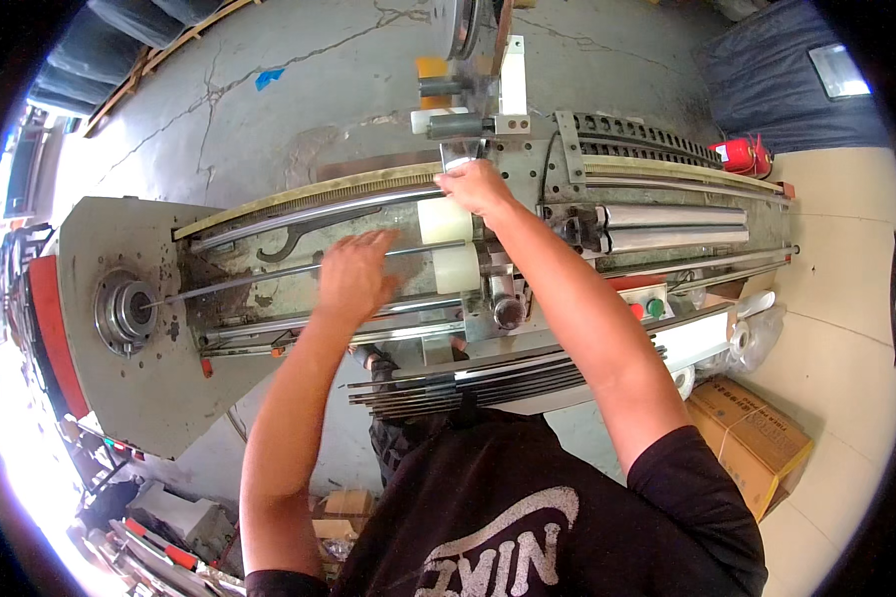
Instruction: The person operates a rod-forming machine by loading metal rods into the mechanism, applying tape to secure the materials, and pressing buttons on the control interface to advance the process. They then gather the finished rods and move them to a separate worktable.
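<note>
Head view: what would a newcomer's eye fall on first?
Probably the long machine spanning the middle, with the left hand over its thin rod and the right hand beside the upper of two pale blocks. Next might come the bright red extinguisher behind the machine's right end, and the row of slim dark rods in front of the person's body.

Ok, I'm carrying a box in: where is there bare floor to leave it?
Grey floor between the machine and the blue scrap; also tan tiles between the fire extinguisher and cardboard box. Crowded: the near side, with dark rods, and around the pale rollers, by the left hand and right hand.
</note>
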### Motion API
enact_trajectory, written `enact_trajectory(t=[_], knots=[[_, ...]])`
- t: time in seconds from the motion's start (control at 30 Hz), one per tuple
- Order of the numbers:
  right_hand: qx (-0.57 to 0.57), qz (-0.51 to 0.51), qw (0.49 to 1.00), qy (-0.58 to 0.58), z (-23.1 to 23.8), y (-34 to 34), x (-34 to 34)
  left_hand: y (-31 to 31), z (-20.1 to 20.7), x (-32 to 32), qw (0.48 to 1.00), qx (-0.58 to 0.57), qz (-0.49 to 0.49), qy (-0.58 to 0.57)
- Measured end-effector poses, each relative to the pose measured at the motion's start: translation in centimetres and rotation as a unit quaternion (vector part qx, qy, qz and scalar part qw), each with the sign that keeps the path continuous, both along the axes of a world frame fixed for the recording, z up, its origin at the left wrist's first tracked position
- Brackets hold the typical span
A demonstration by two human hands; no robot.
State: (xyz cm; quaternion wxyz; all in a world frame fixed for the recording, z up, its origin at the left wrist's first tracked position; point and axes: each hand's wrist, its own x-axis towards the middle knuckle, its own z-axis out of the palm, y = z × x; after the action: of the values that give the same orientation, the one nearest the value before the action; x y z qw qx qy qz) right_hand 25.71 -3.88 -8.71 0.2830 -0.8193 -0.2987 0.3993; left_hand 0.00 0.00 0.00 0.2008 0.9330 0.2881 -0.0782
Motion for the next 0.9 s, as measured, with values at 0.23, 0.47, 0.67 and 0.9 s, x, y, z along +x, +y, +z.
enact_trajectory(t=[0.23,0.47,0.67,0.9], knots=[[0.161,-0.053,0.985,0.010,5.2,-2.9,-1.5,-2.7,-2.0,2.9,0.997,0.033,-0.021,-0.067],[0.138,-0.149,0.933,0.297,7.9,-9.5,-2.4,-2.8,-2.1,2.6,0.993,0.076,-0.037,-0.086],[0.145,-0.133,0.931,0.307,10.0,-18.3,-5.8,-2.7,-1.1,2.4,0.994,0.087,-0.025,-0.055],[0.045,-0.117,0.982,0.142,5.6,-29.9,-7.8,-3.0,-1.3,2.5,0.995,0.077,-0.038,-0.040]])
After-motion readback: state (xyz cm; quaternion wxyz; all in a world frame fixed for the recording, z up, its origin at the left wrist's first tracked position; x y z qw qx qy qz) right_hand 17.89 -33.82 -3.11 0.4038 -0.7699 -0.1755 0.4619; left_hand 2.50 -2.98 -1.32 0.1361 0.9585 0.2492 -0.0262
